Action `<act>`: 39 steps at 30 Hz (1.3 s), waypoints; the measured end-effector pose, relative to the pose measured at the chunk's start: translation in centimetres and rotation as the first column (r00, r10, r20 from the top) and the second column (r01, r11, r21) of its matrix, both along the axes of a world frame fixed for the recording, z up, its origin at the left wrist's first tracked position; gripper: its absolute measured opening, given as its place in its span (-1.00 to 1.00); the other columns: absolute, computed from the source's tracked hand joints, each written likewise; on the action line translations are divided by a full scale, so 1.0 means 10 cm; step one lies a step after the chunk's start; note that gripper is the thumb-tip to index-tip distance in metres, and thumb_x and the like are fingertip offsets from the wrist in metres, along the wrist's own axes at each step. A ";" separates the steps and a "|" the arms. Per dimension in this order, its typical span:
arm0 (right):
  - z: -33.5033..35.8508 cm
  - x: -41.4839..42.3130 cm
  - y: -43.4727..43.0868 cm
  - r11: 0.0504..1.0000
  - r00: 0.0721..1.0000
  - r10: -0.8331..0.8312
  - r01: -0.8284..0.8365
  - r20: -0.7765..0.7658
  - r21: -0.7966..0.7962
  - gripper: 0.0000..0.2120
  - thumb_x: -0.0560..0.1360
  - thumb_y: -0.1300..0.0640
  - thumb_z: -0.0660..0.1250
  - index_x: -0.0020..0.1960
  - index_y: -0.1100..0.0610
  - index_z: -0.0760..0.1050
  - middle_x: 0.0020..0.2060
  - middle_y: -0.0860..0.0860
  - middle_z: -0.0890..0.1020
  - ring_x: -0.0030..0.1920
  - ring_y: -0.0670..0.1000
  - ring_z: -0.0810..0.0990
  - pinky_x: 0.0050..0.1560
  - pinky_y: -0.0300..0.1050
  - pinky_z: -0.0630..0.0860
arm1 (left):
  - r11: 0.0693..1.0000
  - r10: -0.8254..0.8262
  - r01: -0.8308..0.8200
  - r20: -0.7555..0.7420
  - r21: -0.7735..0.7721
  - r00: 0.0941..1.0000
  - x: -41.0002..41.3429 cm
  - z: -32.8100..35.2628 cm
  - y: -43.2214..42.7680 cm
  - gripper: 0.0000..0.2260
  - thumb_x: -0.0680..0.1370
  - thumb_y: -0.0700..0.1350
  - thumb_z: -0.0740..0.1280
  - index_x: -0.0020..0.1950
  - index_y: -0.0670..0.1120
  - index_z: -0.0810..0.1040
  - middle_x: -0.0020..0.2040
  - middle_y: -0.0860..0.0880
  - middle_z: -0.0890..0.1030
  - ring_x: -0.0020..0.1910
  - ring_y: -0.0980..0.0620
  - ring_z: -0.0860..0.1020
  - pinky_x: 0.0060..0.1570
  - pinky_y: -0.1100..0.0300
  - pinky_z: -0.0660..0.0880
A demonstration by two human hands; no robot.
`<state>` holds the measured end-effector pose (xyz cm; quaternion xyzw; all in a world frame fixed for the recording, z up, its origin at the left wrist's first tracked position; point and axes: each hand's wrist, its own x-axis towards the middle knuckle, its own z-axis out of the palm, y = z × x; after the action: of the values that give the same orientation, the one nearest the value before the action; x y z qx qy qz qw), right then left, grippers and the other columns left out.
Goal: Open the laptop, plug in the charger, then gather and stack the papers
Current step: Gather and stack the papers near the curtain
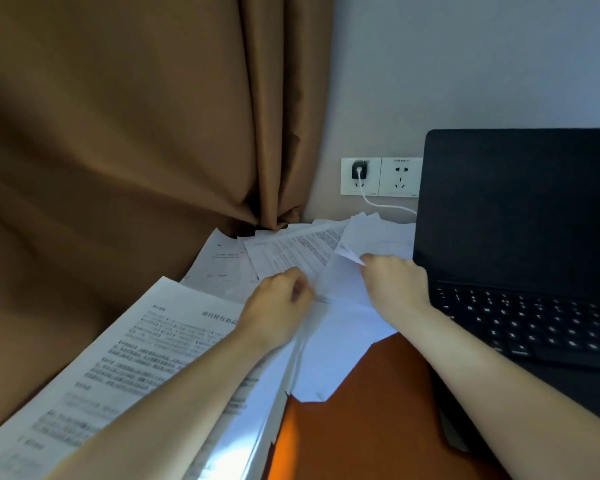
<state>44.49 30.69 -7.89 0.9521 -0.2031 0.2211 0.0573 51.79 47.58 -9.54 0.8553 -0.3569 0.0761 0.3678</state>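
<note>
White printed papers lie scattered across the left part of the orange-brown desk, reaching back to the wall. My left hand pinches the edge of one sheet near the middle. My right hand grips a crumpled white sheet just left of the laptop. The black laptop stands open at the right, screen dark, keyboard showing. A black charger plug sits in the left wall socket, and its white cable runs down behind the laptop.
A large printed sheet hangs over the desk's near left edge. Brown curtains fill the left side and touch the papers at the back. A second wall socket next to the charger is free.
</note>
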 end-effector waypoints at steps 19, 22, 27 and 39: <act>-0.02 0.00 0.20 0.785 0.851 0.437 -0.519 0.290 0.339 -0.54 0.52 -0.15 -0.01 -0.02 0.06 0.58 -0.09 0.04 0.67 -0.03 0.13 0.59 0.00 0.03 0.51 | 0.909 -0.072 -0.212 -0.636 -0.360 0.769 0.25 0.28 0.47 -0.68 0.54 -0.37 0.19 0.13 -0.01 0.52 0.06 -0.12 0.63 0.04 -0.21 0.58 -0.04 -0.06 0.55; 0.02 -0.03 -0.06 0.887 0.943 0.165 -0.270 0.290 0.375 -0.69 0.57 0.16 0.17 0.26 0.04 0.53 0.19 -0.01 0.60 0.17 0.09 0.54 0.11 -0.06 0.49 | 0.868 0.007 -0.288 -0.569 -0.405 0.822 0.24 0.30 0.47 -0.67 0.52 -0.38 0.16 0.10 0.00 0.50 -0.03 -0.04 0.61 -0.06 -0.06 0.58 -0.10 0.08 0.54; 0.00 -0.03 -0.20 0.987 0.972 -0.134 0.114 -0.193 -0.113 -0.69 0.55 0.05 0.17 0.25 0.13 0.42 0.14 0.03 0.54 0.21 0.09 0.42 0.14 -0.08 0.31 | 0.841 0.132 -0.298 -0.364 -0.451 0.922 0.20 0.36 0.49 -0.73 0.54 -0.30 0.19 0.14 -0.02 0.50 -0.11 0.08 0.56 -0.08 0.03 0.54 -0.06 0.14 0.49; 0.28 0.01 -0.22 0.949 0.826 -0.301 0.211 -0.477 -0.233 -0.72 0.49 0.19 0.20 0.19 0.05 0.41 0.09 -0.03 0.54 0.19 0.06 0.48 0.32 -0.02 0.13 | 0.889 0.121 -0.265 -0.366 -0.374 0.923 0.20 0.26 0.44 -0.81 0.54 -0.26 0.22 0.11 -0.14 0.54 -0.01 -0.10 0.60 -0.01 -0.08 0.56 -0.01 0.06 0.52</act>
<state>44.61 28.49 -5.11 0.9320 -0.2876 -0.0300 0.2187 53.80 51.97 -6.92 0.7890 -0.1771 0.0413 0.5868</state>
